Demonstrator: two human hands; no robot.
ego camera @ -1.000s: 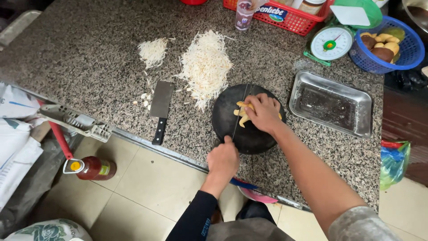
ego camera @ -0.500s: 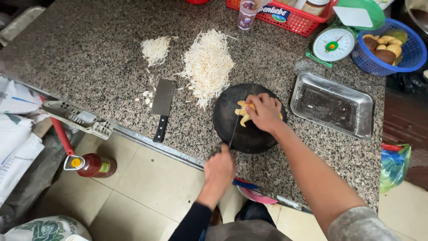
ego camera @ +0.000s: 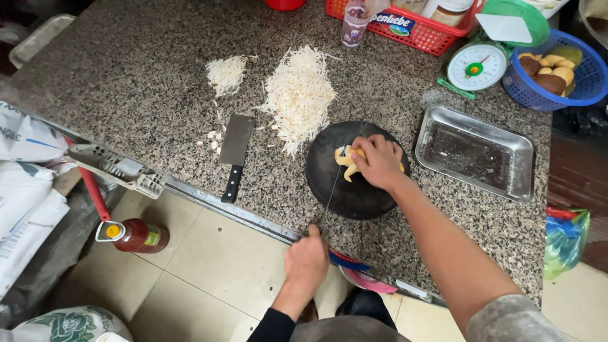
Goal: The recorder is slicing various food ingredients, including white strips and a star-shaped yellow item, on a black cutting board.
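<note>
Since earlier, left hand point(ego camera: 306, 259) draws back past the counter's near edge, fist around a long knife point(ego camera: 332, 187) reaching toward ginger point(ego camera: 347, 162), pinned by right hand point(ego camera: 378, 161) mid cutting board point(ego camera: 354, 190).

Pale yellow ginger root point(ego camera: 347, 161): largely hidden under right hand point(ego camera: 378, 161). Red plastic basket point(ego camera: 418, 33) beyond it: cut by top edge; contents indistinct.

Counter point(ego camera: 126, 76) speckled granite, polished. My board point(ego camera: 354, 196) matt black, smooth. Tray point(ego camera: 475, 152) dull scuffed metal. Cleaver point(ego camera: 236, 140) grey steel w/ black handle. Baskets point(ego camera: 570, 95) glossy plastic.
</note>
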